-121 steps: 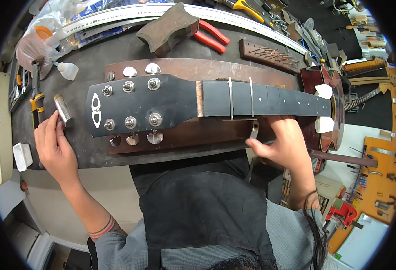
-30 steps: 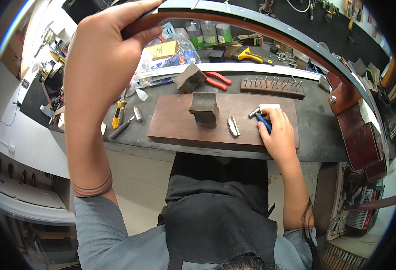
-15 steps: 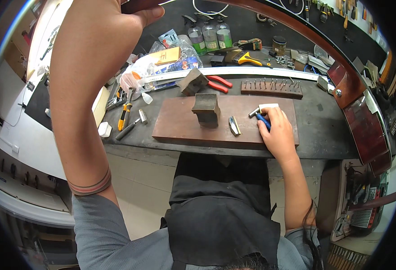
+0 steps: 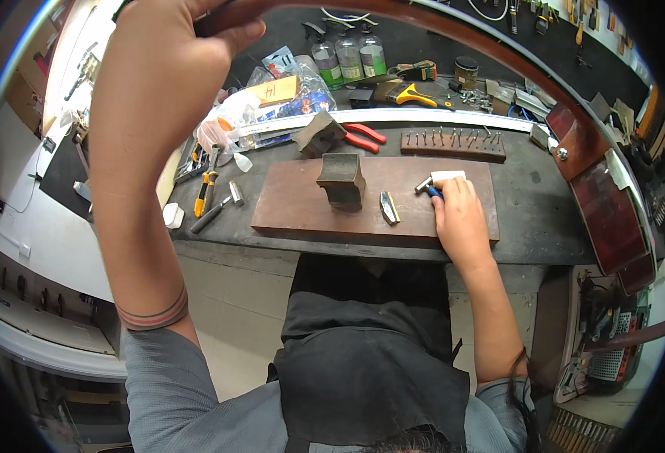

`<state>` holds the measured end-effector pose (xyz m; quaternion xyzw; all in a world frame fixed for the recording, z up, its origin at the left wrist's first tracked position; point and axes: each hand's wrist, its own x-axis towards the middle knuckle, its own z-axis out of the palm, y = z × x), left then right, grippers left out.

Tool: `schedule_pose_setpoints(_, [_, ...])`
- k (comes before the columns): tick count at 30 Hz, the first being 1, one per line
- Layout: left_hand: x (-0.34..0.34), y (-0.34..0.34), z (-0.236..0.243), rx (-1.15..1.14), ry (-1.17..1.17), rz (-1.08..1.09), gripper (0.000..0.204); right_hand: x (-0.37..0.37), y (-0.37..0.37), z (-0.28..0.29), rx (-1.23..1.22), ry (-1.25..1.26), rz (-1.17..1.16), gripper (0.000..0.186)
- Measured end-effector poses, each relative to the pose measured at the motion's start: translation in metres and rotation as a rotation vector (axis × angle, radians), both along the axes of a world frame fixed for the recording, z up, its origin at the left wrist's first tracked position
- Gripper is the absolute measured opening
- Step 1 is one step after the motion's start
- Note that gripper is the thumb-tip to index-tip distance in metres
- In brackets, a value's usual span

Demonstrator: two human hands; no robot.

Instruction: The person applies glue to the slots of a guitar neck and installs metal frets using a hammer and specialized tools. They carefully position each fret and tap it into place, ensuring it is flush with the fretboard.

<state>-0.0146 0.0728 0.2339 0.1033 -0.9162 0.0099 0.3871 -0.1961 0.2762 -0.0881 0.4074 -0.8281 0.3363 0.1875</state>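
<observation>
My left hand [image 4: 170,57], raised at the upper left, is closed round the neck of a reddish-brown guitar [image 4: 393,9]. Its thumb shows; most of its fingers are hidden. The neck arches across the top to the heel and dark red body at the right. Over the right end of a brown block [image 4: 287,196], my right hand [image 4: 462,219] closes on a small hammer [image 4: 424,185] with a metal head and a blue handle, mostly covered by the fingers. A white piece [image 4: 448,175] lies just beyond those fingers. Left of the hand lies a small shiny metal piece [image 4: 388,208].
A dark curved metal block [image 4: 341,185] stands on the brown block. Around it lie red-handled pliers [image 4: 364,140], a black-handled hammer [image 4: 223,208], yellow-handled pliers [image 4: 205,192] and a rack of small pins [image 4: 453,146]. Spray bottles [image 4: 349,57] stand behind a long straightedge [image 4: 423,117].
My left hand and the guitar neck have come slightly lower in the picture. My right hand covers more of the hammer's blue handle. The whole view has shifted a little.
</observation>
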Motion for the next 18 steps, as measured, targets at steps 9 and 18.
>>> schedule_pose_setpoints(9, [0.008, -0.067, -0.126, 0.039, 0.004, -0.099, 0.045, 0.067, 0.031, 0.050, -0.030, -0.281, 0.098, 0.017])
schedule_pose_setpoints(18, [0.009, -0.103, -0.218, 0.157, -0.083, -0.140, 0.049, 0.071, 0.017, 0.105, -0.176, -0.867, 0.367, 0.019])
